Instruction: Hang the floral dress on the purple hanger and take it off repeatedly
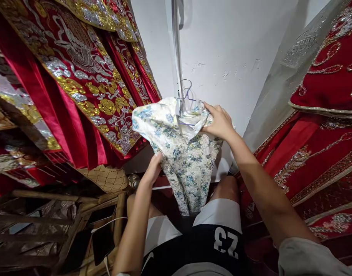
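Observation:
A white shirt with a blue, green and yellow floral print [176,149] hangs in front of me on a thin purple hanger [188,92]. My right hand [218,120] is closed on the shirt at the collar and shoulder, its thumb and fingers pinching the cloth. Lower down on the other side, my left hand [155,166] grips the side edge of the shirt. The thumb there shows, while the fingers are hidden behind the cloth. The shirt's lower end hangs between my knees.
Red embroidered garments [106,88] with gold and silver hang on the left, more red beaded ones [316,153] on the right. A pale vertical pole [175,50] runs along the white wall [236,46]. A wooden chair [119,214] with dark phone-like devices [103,242] and a white cable stands lower left.

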